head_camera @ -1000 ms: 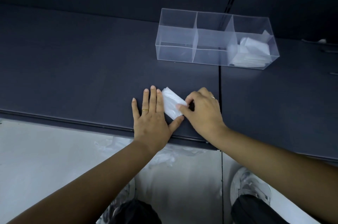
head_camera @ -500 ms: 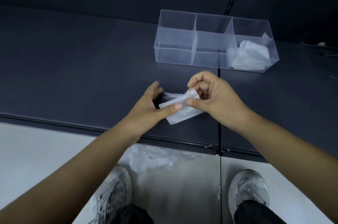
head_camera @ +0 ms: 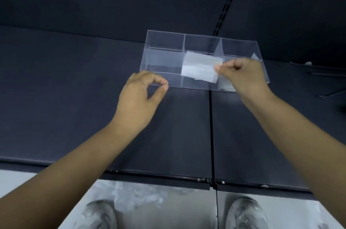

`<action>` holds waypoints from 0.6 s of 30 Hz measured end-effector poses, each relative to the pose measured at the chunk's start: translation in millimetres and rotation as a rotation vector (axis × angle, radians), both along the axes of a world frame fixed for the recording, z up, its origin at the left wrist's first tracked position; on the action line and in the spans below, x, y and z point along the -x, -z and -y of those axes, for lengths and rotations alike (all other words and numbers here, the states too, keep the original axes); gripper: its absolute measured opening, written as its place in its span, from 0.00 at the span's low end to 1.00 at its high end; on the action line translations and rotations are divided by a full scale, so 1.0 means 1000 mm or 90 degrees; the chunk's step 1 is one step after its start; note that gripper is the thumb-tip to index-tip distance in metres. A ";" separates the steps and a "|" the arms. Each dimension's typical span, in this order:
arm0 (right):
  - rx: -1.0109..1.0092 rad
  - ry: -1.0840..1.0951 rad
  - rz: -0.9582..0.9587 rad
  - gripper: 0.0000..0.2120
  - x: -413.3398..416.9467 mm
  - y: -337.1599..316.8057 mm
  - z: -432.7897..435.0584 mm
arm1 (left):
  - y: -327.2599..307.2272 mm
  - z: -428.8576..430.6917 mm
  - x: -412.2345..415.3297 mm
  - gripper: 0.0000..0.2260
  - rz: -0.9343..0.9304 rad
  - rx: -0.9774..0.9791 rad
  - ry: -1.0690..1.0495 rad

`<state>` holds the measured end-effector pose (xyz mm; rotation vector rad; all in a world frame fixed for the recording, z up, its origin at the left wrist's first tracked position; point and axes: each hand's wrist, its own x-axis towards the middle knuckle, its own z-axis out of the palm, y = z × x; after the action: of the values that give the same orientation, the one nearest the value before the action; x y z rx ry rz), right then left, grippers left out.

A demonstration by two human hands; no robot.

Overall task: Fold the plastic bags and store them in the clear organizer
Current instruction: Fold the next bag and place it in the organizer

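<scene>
Folds are best kept if the folded bag (head_camera: pixel 201 68), pinched in the grip of the right hand (head_camera: pixel 243 76) over the clear organizer (head_camera: pixel 164 41), is lowered flat; the left hand (head_camera: pixel 138 101) is curled, empty.

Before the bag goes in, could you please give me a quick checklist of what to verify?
1. Grip: the right hand pinches the folded bag by its right edge: ok.
2. Fold: the bag is a flat, tidy rectangle: ok.
3. The left hand is off the bag and holds nothing: ok.
4. Bag over the middle compartment of the clear organizer: it looks lined up, but its height above is unclear: cannot tell.
5. Room in the right compartment: mostly hidden by the right hand: cannot tell.
</scene>
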<state>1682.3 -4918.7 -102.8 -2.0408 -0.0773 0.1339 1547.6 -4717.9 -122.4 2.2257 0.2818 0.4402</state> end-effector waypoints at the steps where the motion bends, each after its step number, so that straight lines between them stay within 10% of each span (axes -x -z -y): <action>1: 0.047 0.010 0.020 0.07 -0.012 0.002 -0.003 | 0.003 0.000 -0.005 0.09 -0.003 -0.093 0.022; 4: 0.294 -0.009 0.079 0.07 -0.033 0.016 -0.013 | 0.015 -0.003 -0.013 0.26 -0.111 -0.249 0.076; 11: 0.625 -0.011 0.139 0.13 -0.053 0.027 -0.021 | 0.037 -0.003 0.006 0.30 -0.150 -0.352 0.105; 18: 0.423 -0.049 0.279 0.13 -0.003 0.008 -0.016 | 0.059 -0.010 0.054 0.32 -0.242 -0.350 0.095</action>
<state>1685.7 -4902.8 -110.3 -2.7005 -0.4331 -0.2805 1493.8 -4707.9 -181.3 2.8451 0.2036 0.0001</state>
